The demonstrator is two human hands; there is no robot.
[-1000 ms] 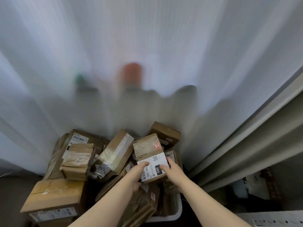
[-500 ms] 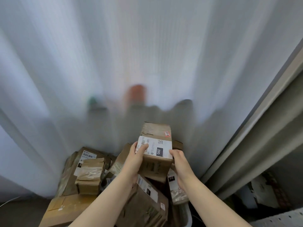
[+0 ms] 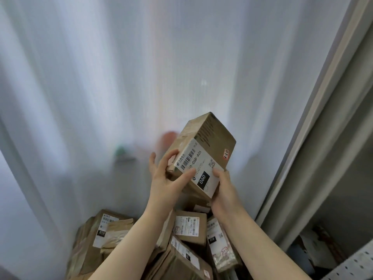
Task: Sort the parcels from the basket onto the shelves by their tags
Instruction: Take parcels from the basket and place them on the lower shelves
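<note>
**A:** Where was the brown parcel (image 3: 210,138)?

**B:** Held in the air just below the middle of the view, toward 5 o'clock, and tilted so its far corner pointed to 12. Its white label (image 3: 198,168) faced the camera, with a black patch reading 060.

**A:** And the hands?

**B:** Both gripped it. The left hand (image 3: 164,180) took the parcel's 8 o'clock side, fingers curled round the edge and thumb laid across the label. The right hand (image 3: 224,186) clasped the corner at the parcel's 5 o'clock, thumb tip on the label's edge.

**A:** What lay beneath?

**B:** A pile of parcels (image 3: 189,229) at 6 o'clock, below the lifted one. Several showed white labels, and two carried black 010 patches.

**A:** Anything around it?

**B:** A pale curtain (image 3: 101,77) filled the view from 9 to 1 o'clock. A grey shelf upright (image 3: 323,122) ran along 3 o'clock, and a perforated shelf edge (image 3: 355,261) sat between 4 and 5 o'clock.
</note>
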